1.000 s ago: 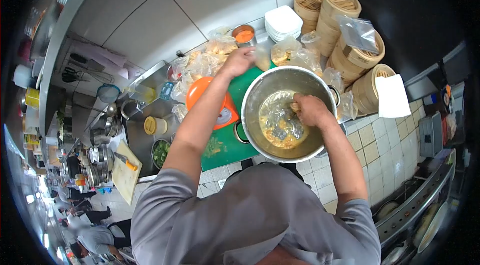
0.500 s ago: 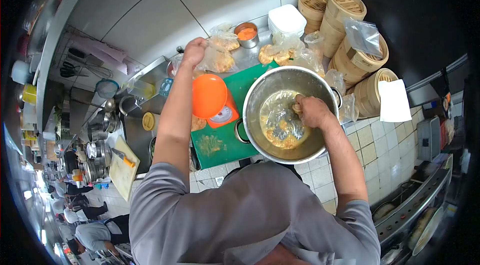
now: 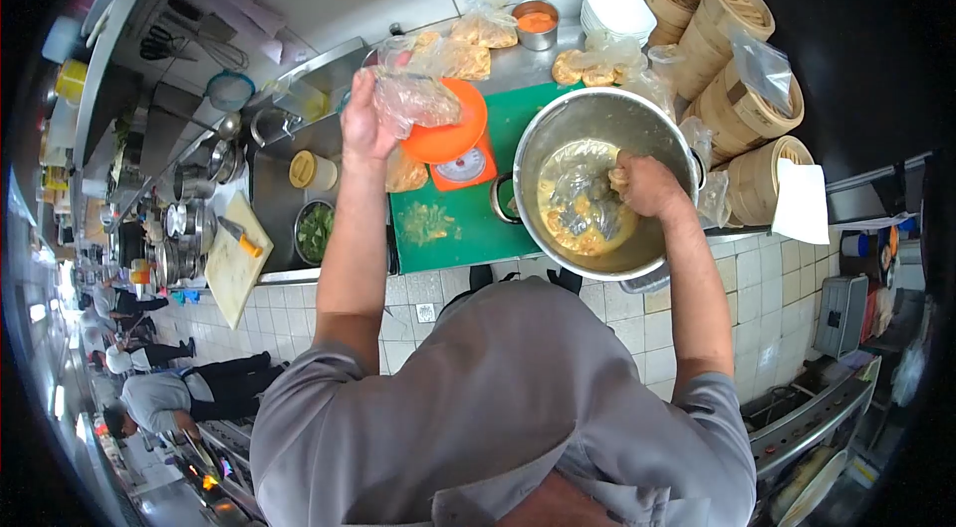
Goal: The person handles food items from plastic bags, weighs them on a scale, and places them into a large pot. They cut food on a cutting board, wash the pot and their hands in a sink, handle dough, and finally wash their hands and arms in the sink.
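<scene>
My left hand point(image 3: 366, 127) is closed on a clear plastic bag of orange-tan food point(image 3: 423, 101), held up over the orange pan point(image 3: 460, 136) of a kitchen scale point(image 3: 466, 168). The scale stands on a green cutting board point(image 3: 428, 223). Inside a large steel pot point(image 3: 533, 143), my right hand point(image 3: 652, 186) is curled, with something tan at its fingertips that I cannot make out. Yellowish, shiny contents with tan clumps point(image 3: 588, 240) lie at the bottom of the pot.
More bagged food point(image 3: 485, 27), a steel container of orange food point(image 3: 538, 24), white dishes point(image 3: 617, 11) and bamboo steamers point(image 3: 742, 109) line the back. To the left are a knife point(image 3: 241, 236) on a white board point(image 3: 231, 283) and a bowl of greens point(image 3: 315, 231). Co-workers point(image 3: 164, 402) stand farther left.
My left hand has lifted the bag off the counter and brought it over the scale pan. My right hand stays closed inside the pot. The whole view has shifted.
</scene>
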### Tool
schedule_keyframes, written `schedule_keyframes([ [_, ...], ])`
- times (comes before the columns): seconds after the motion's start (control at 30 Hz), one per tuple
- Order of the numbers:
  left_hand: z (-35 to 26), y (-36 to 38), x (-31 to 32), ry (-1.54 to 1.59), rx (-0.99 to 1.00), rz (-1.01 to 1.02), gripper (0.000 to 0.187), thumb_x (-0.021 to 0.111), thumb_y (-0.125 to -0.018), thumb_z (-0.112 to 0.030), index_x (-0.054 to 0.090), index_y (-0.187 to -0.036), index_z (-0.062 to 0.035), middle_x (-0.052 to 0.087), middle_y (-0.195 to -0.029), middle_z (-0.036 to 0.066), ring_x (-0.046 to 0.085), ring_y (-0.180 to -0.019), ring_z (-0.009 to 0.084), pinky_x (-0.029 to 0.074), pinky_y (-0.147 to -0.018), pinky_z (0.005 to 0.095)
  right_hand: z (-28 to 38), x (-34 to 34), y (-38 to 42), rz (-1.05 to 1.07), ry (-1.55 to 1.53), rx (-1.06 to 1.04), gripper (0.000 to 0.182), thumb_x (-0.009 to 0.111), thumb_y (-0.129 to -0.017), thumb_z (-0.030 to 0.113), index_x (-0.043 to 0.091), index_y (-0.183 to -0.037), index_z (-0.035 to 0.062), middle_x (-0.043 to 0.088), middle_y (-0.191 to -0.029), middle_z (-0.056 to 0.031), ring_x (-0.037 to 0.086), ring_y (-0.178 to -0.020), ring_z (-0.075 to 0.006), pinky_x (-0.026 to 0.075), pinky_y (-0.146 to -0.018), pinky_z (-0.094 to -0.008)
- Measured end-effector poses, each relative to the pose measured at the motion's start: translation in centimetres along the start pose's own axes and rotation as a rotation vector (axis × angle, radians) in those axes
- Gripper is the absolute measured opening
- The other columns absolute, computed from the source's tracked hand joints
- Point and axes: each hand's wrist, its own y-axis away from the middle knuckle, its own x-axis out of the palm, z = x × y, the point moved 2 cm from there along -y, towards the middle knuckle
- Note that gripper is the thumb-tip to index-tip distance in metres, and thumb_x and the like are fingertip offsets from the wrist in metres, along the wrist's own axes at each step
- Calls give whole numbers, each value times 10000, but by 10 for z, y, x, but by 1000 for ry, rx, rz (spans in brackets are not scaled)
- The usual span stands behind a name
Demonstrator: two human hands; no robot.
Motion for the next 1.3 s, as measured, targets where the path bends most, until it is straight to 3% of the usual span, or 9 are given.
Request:
schedule_keyframes([
  [0.17,18,50,-12,85,94,-141,262,419,-1075,-307,476,-1261,-132,397,-1522,273,571,-1232,473,531,-977,617,5,0,1,32,21,1,254,655,-823,98,598,-1062,35,695,-1003,-246,663,-1002,-430,523,-865,-516],
  [0.37,18,82,-24,138,82,-259,528,384,-1064,-335,367,-1461,13,419,-1521,251,479,-1341,455,388,-1121,610,-1,7,-1,34,10,-45,251,640,-826,94,607,-1064,23,693,-1001,-258,657,-992,-443,520,-855,-511],
  [0.8,22,122,-15,48,20,-285,598,439,-1056,-436,437,-1428,33,546,-1412,216,529,-1307,351,386,-1133,505,-7,16,-1,28,-47,-26,275,618,-806,45,623,-1078,8,695,-1010,-261,661,-997,-438,517,-862,-508],
  [0.87,30,116,-24,-500,-1,-479,509,507,-1051,-323,453,-1416,28,593,-1372,179,575,-1262,305,440,-1092,460,-14,23,-4,-15,-36,-73,258,689,-783,106,603,-1012,23,689,-964,-245,653,-962,-442,508,-826,-510],
  [0.93,21,91,-30,-487,-66,-474,412,534,-1042,-245,500,-1362,13,641,-1295,153,622,-1188,297,485,-1042,460,-17,21,-3,-18,-30,-62,257,687,-784,107,607,-1015,27,692,-966,-239,656,-962,-438,511,-827,-508],
  [1.03,13,29,13,-29,-166,-334,300,547,-1033,-246,576,-1220,-14,684,-1176,141,666,-1086,305,519,-969,459,-5,12,3,26,-20,-32,273,667,-792,94,620,-1051,23,696,-1006,-240,661,-994,-426,519,-855,-497],
  [1.17,47,-50,27,-72,-126,-314,242,549,-1031,-250,586,-1139,-36,688,-1071,113,673,-990,266,537,-888,435,-2,5,6,37,-7,-5,285,657,-798,92,628,-1072,18,699,-1034,-243,665,-1018,-417,526,-878,-485],
  [1.23,84,-87,-2,-16,-123,-205,245,448,-1066,-261,582,-1084,-57,675,-936,80,672,-843,252,570,-775,426,-10,12,4,21,-22,4,279,659,-800,96,627,-1067,19,699,-1034,-241,665,-1017,-416,526,-880,-482],
  [1.3,123,-106,14,-37,-93,-354,191,459,-1062,-246,563,-998,-100,611,-811,40,625,-736,222,553,-724,418,-13,12,3,14,-45,15,271,659,-807,103,631,-1065,26,703,-1038,-235,668,-1015,-414,526,-888,-482],
])
